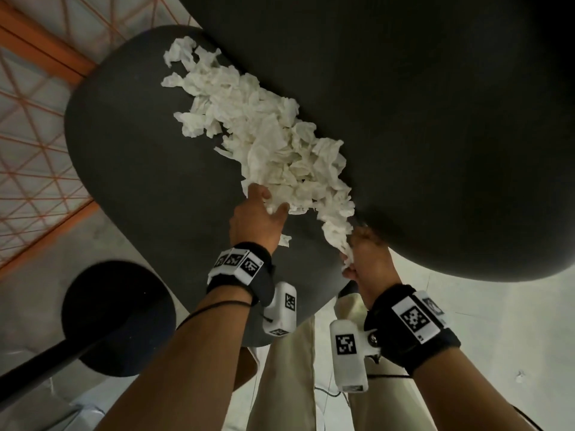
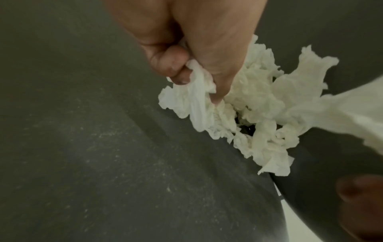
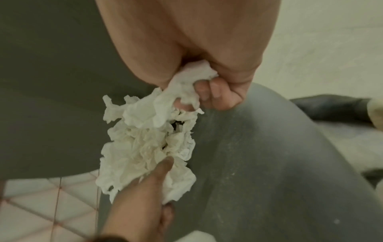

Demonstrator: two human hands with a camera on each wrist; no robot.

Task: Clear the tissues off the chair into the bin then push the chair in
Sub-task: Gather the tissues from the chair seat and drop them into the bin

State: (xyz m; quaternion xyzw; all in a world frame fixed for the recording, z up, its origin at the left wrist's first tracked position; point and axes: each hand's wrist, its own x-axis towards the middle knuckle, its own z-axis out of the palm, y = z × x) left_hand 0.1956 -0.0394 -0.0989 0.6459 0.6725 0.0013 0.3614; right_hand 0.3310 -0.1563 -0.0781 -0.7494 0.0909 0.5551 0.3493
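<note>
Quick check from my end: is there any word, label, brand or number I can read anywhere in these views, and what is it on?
No readable words, brands or numbers in any view.
Left wristband: black-and-white square code tags only, no letters.
Right wristband: the same kind of code tags; a small mark at one tag's corner is too small to read.
Tissues, chair seat: no print visible.

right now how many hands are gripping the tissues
2: the left hand grips the near edge of the tissues on the chair; the right hand grips their trailing end.

Indoor room, kind unclear
Dark moulded chair (image 1: 130,169), pale floor (image 1: 497,306) with orange grid lines (image 1: 34,126), round black stand base (image 1: 118,318) near left.
</note>
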